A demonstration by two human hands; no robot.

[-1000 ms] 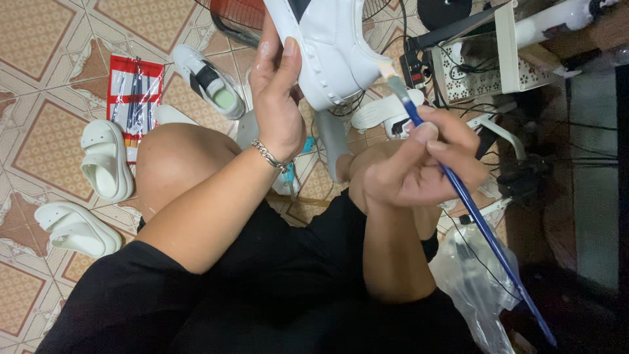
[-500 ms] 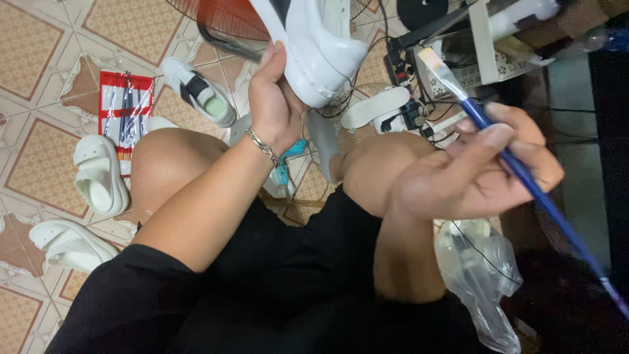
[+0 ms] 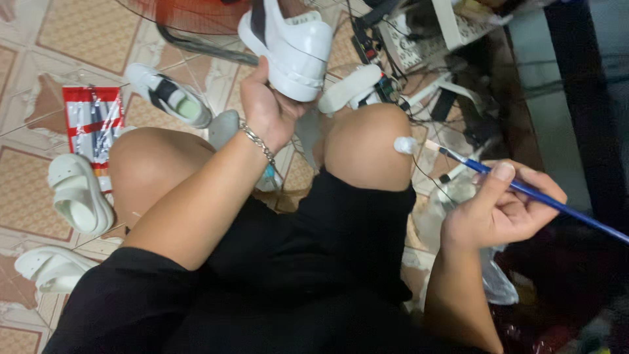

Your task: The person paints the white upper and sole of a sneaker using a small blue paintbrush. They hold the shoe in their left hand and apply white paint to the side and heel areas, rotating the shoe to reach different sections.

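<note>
Sneaker (image 3: 291, 49), white with a dark stripe, sits at twelve o'clock, raised above the knees in the left hand (image 3: 265, 108), whose grip is wrapped under its heel end. At three o'clock the right hand (image 3: 501, 213) pinches a blue-handled paintbrush (image 3: 524, 190) between thumb and fingers, bristle tip pointing toward a small white pot or cap (image 3: 405, 145) that rests just beside the right knee. Risk, as I judge it: a loaded brush carried across bare skin and black shorts could drip or smear, and the shoe, held only from below, could tip and spoil a wet patch. Tangled cables and a power strip (image 3: 419, 46) lie at one o'clock, close enough to catch a drip. Floor (image 3: 78, 33) is patterned tan tile. Another sneaker (image 3: 169, 95) lies at ten o'clock, white sandals (image 3: 77, 193) at eight and nine, a red-and-white packet (image 3: 93, 121) beside them, and a fan base (image 3: 196, 19) at eleven.
</note>
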